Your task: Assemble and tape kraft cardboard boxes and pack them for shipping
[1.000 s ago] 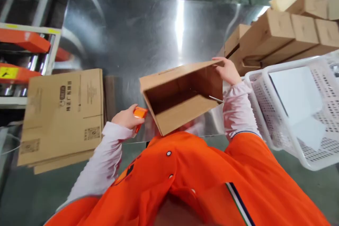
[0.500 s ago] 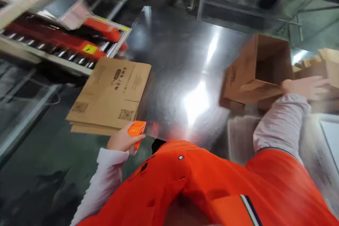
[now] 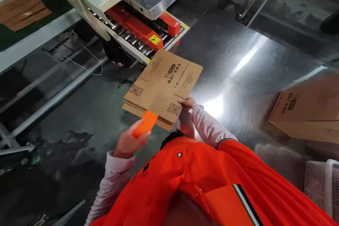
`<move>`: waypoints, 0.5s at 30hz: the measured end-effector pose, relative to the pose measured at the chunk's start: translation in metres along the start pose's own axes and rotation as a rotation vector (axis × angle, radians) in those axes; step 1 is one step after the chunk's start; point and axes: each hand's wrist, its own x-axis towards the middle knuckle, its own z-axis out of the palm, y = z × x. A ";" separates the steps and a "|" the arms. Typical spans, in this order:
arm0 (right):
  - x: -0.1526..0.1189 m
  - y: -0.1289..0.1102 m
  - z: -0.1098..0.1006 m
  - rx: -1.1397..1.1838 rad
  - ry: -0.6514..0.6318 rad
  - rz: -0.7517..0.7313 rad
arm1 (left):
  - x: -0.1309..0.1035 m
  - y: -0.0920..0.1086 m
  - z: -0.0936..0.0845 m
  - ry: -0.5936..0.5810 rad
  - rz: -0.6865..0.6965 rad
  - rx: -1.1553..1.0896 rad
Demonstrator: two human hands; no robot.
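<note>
In the head view, the stack of flat, brown, printed cardboard box blanks (image 3: pixel 159 77) lies at the left end of the shiny, grey metal counter (image 3: pixel 225 46), its left part apparently jutting out over the floor. The person's right hand (image 3: pixel 188 103) is at the stack's right edge, near a slit in the top blank. One fingertip rests on the printed face; the other fingers are mostly hidden at the edge, so whether they pinch one blank or several cannot be told. The left hand (image 3: pixel 129 142) has its fingers closed around a flat, bright orange tool (image 3: pixel 145 124), which overlaps the stack's near edge in view; contact cannot be made out.

A single blank should be light and fairly stiff across its face, bending most readily at creases and slits. The card looks dry and matt, likely to give good grip, though blanks may slide over one another. Corners and flap edges would probably crumple under a hard squeeze. The best hold is likely a thumb on top and fingers beneath at the right edge, away from the slit.

Farther right on the counter sits a formed, brown cardboard box (image 3: pixel 307 109).
</note>
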 end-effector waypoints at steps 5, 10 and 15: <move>0.003 0.001 -0.039 -0.098 0.180 0.086 | 0.025 -0.020 -0.015 0.185 -0.007 -0.011; -0.042 -0.015 -0.117 -0.102 0.322 -0.057 | 0.037 0.002 -0.028 0.248 0.147 -0.175; -0.173 0.007 -0.232 0.075 0.656 -0.491 | 0.049 0.084 -0.041 0.157 0.390 -0.281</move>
